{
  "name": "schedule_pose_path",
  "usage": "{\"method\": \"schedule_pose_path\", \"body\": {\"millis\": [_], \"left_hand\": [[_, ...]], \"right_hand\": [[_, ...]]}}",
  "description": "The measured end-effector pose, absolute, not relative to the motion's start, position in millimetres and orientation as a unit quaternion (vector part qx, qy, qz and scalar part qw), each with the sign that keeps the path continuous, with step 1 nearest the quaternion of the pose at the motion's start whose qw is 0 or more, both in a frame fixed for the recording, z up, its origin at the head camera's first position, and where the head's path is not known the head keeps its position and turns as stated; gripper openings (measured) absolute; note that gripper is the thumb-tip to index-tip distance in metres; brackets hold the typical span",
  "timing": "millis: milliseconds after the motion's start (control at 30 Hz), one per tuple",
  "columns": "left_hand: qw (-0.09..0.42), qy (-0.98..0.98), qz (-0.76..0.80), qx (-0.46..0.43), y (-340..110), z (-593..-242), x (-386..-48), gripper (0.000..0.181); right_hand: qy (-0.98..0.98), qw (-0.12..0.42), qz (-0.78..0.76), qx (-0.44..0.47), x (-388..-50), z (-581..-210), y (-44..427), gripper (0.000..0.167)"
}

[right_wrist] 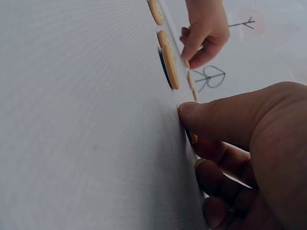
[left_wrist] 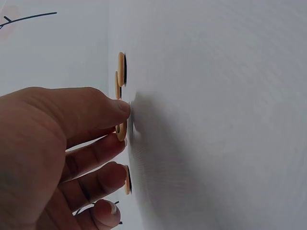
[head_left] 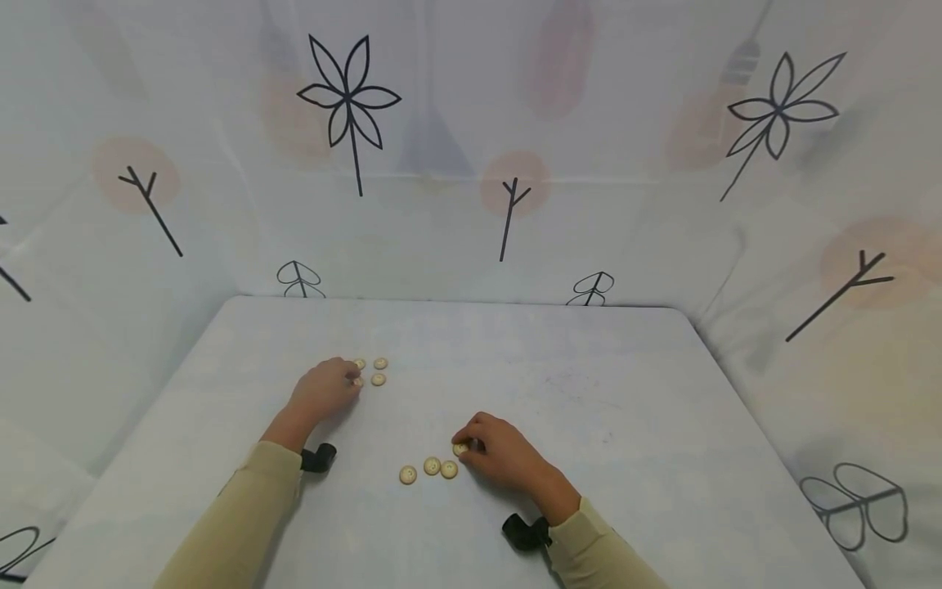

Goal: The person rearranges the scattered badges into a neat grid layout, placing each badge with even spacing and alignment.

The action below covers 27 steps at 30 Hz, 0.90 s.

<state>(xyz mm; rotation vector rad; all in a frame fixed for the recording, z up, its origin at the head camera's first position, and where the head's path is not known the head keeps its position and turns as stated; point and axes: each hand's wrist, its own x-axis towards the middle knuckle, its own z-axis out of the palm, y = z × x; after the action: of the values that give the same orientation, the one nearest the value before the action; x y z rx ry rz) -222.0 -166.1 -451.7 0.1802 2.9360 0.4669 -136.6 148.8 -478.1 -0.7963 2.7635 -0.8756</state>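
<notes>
My left hand pinches a round cream button between thumb and fingers, at the white tabletop. Around it lie a button at the back left, one at the back right and one just to the right. Nearer the front, my right hand grips another button by its edges, partly hidden by the fingers in the right wrist view. Left of that hand, two buttons sit side by side, and a third button lies a little apart.
The white table ends at a back edge against a pale cloth printed with flowers and twigs. Black wrist-worn devices sit beside both wrists, below the sleeves.
</notes>
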Motion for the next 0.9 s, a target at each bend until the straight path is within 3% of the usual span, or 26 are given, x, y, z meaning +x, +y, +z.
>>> {"method": "schedule_pose_path", "body": {"millis": [900], "left_hand": [[0.079, 0.982, 0.165, 0.039, -167.8, -456.9, -225.5, 0.037]], "right_hand": [[0.921, 0.061, -0.283, -0.262, -135.6, -479.4, 148.3, 0.020]]}}
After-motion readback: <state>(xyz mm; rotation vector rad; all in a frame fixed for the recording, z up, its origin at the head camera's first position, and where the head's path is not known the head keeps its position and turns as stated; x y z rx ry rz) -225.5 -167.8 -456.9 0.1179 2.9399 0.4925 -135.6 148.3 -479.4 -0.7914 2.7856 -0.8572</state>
